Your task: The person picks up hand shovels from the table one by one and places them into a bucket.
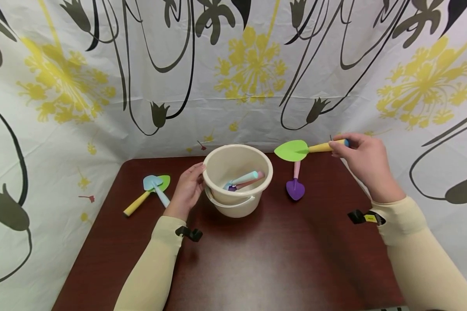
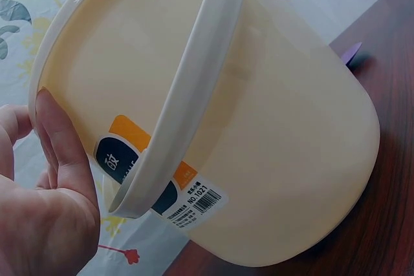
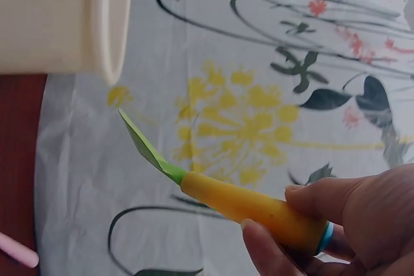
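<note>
A cream plastic bucket (image 1: 237,160) (image 2: 272,114) (image 3: 58,17) stands mid-table with toy tools inside (image 1: 244,179). My left hand (image 1: 188,188) (image 2: 45,185) holds its left wall, thumb at the rim. In the air right of the bucket, my right hand (image 1: 359,162) (image 3: 336,224) pinches the yellow handle of a green-bladed toy shovel (image 1: 295,150) (image 3: 220,192), blade pointing towards the bucket. A purple shovel with a pink handle (image 1: 295,183) lies on the table below it.
A light blue shovel (image 1: 154,185) and a green shovel with a yellow handle (image 1: 144,198) lie crossed at the table's left. The dark wooden table (image 1: 257,259) is backed by a flowered curtain (image 1: 233,65) on three sides.
</note>
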`<move>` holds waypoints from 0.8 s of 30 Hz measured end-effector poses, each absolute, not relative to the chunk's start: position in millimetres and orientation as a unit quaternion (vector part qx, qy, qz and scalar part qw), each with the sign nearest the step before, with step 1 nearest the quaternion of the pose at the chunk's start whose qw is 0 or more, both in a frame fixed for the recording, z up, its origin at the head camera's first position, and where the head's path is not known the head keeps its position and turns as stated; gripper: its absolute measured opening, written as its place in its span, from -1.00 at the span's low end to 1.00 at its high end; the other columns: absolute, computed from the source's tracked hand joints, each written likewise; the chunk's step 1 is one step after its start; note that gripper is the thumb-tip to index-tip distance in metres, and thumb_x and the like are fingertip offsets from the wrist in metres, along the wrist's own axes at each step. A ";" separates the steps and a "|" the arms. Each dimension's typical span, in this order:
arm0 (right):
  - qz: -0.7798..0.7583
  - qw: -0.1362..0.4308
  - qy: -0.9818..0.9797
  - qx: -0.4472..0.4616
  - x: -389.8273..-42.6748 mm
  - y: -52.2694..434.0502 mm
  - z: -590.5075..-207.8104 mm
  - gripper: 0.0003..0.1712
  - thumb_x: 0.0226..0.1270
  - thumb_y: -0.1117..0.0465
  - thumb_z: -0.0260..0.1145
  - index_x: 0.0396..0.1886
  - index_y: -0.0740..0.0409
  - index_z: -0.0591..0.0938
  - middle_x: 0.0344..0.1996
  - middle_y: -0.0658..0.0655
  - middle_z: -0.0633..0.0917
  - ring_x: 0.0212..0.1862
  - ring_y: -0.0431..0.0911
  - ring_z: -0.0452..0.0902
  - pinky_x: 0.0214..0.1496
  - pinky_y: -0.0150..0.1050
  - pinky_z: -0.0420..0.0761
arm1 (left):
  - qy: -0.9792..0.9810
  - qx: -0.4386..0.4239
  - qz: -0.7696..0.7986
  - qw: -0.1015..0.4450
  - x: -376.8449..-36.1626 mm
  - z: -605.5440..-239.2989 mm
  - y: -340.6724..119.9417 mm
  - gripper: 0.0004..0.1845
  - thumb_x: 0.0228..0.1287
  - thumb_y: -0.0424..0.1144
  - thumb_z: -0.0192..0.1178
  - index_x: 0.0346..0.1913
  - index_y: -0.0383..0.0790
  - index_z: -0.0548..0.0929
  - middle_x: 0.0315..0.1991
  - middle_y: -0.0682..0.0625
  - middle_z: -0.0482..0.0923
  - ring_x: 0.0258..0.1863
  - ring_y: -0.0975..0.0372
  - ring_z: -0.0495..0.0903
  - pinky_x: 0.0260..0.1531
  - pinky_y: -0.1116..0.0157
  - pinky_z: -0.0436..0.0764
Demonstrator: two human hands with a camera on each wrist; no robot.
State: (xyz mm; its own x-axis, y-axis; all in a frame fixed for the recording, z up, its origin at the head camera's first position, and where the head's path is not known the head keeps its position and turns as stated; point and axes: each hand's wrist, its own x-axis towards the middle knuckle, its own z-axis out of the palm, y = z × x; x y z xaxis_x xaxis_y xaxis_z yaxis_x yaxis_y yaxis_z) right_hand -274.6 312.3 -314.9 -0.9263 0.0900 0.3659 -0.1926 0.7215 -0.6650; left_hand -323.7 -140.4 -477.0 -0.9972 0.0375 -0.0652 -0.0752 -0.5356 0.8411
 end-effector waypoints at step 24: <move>0.367 0.171 -0.909 0.100 -286.0 258.0 -294.2 -0.66 0.55 -0.04 0.52 0.07 0.09 0.87 -0.35 0.03 0.85 -0.33 -0.28 0.65 -0.37 -0.40 0.52 | 0.475 -0.019 0.879 0.027 -325.6 -479.6 -139.9 -0.84 0.71 -0.28 0.23 0.15 -0.22 0.73 -0.04 -0.03 0.71 -0.14 0.24 0.64 -0.25 0.43 0.66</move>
